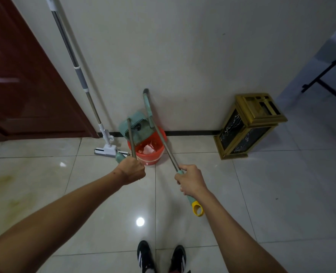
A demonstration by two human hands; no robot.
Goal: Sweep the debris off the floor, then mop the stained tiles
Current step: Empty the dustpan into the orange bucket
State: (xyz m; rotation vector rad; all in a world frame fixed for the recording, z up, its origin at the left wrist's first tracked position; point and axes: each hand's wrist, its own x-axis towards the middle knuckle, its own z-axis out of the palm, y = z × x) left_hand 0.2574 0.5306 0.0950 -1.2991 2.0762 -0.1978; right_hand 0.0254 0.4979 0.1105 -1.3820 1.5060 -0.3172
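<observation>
The green dustpan is held tipped over the red bucket by the left hand, fingers wrapped round its handle, while the broom is gripped tightly by the right hand.

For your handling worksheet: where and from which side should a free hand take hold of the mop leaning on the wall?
Probably the grey grip sleeve on the mop, reached from its open right side. The pole leans on the wall with the door on its left, and its head rests on the floor.

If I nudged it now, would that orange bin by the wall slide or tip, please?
The orange bin probably slides: the tile floor looks glossy. It looks light, thin plastic holding only scraps. The dustpan tilted over its rim might tip it.
</observation>
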